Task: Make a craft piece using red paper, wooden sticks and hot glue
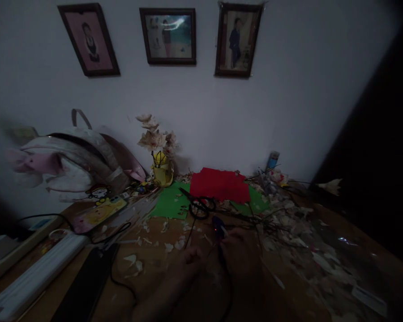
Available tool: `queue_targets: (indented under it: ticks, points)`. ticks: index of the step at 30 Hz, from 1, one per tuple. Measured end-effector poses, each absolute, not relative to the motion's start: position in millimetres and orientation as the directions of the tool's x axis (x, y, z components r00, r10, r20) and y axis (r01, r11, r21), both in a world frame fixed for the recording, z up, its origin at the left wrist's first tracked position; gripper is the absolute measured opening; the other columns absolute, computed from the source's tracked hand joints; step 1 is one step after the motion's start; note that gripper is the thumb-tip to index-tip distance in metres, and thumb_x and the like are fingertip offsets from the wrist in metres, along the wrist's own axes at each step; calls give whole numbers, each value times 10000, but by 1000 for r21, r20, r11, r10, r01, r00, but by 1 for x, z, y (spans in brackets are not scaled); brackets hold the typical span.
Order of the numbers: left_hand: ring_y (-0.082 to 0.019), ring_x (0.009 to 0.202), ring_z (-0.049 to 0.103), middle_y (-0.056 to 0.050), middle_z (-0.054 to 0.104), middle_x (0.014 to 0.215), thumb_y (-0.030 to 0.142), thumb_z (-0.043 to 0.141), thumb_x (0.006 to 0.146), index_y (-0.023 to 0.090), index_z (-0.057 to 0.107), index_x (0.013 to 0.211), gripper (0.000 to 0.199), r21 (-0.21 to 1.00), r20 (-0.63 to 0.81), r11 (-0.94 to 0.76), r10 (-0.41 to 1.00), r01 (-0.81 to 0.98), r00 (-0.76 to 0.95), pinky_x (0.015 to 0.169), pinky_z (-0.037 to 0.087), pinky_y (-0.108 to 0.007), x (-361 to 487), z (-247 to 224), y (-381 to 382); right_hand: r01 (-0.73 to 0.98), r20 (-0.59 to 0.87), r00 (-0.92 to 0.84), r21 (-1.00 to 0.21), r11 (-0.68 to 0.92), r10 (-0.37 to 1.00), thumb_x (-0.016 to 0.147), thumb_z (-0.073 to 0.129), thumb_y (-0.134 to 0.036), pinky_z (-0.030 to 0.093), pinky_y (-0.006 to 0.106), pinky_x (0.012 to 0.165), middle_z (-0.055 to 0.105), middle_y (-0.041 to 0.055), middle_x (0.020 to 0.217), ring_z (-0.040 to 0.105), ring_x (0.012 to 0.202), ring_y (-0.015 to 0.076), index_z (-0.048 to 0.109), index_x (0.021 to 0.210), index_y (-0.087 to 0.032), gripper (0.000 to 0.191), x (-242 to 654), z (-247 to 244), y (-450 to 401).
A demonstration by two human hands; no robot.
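Note:
The room is dim, so details of both hands are hard to see. My left hand (190, 261) is closed at the front middle of the table, and a thin dark stem (189, 235) seems to run up from its fingers. To its right, my right hand (240, 250) has its fingers curled in at a dark blue glue gun (217, 225) with a small red light. A short whitish stick (224, 230) shows by the fingertips. Just beyond lie black-handled scissors (199, 207), partly over green paper (168, 203). Red paper (220, 185) lies behind them.
Pale scraps (305, 241) cover the table's right side. A yellow pot (163, 174) with paper-like flowers (153, 139) stands by the wall. At left are a backpack (77, 165), a phone-like case (102, 213), a white bar (36, 273), a black flat object (87, 286) and loose cables.

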State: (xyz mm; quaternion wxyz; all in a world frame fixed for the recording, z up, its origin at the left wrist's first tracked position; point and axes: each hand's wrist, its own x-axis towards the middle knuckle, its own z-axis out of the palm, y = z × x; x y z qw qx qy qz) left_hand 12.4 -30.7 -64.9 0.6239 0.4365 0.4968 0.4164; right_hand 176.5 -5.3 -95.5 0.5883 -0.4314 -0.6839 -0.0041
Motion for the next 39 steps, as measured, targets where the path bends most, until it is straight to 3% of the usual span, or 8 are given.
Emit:
queue_targets:
  ticks: [14,23,27,39]
  points:
    - [-56,427,344,74,419,457,299,686,534,169,460,550,261,942,-284,305,946,-141,154,442,205,-199,14,-64,-32,695,817,-22,-401,596,576,792,577,-219,464,342,716,567,44,874,537,821,185,598,839,-227,52,177,-92,-8]
    - [-60,440,330,69,413,450,280,661,520,167,457,524,233,954,-254,276,951,-115,174,457,198,-199,13,-70,-28,659,837,15,-420,624,547,767,595,-225,461,328,688,593,35,858,562,793,186,621,784,-233,32,177,-96,-5]
    - [-66,449,338,66,425,468,236,620,580,166,481,563,156,956,-263,279,952,-91,154,456,195,-202,13,-67,-31,661,817,-12,-426,618,576,768,601,-201,455,325,712,575,33,868,546,814,179,601,801,-226,41,177,-94,-6]
    - [-62,438,306,76,390,446,307,641,544,172,451,528,233,959,-256,270,955,-84,150,453,185,-207,13,-68,-30,602,787,4,-495,627,617,757,597,-181,464,328,717,570,46,898,553,835,186,606,793,-219,52,177,-96,-6]
